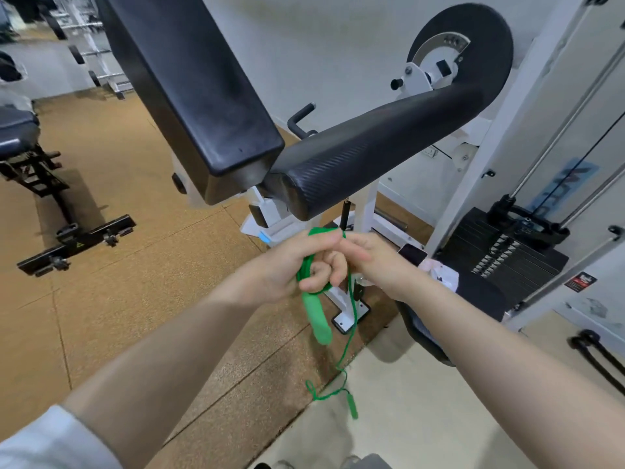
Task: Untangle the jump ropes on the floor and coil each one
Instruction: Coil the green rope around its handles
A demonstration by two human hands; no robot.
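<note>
A gym floor (128, 157) of brown matting lies below a padded machine (355, 154). The left hand (287, 265) clamps coiled loops of green rope (351, 299), likely to keep them gathered; the right hand (372, 255) pinches the strand at the top. One handle (318, 316) hangs below the fist, the other (351, 406) dangles near the floor.

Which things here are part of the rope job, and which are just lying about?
Part of the job: green jump rope, its two green handles, left hand, right hand.

Lying about: padded gym machine, weight stack, bench, black bag.
</note>
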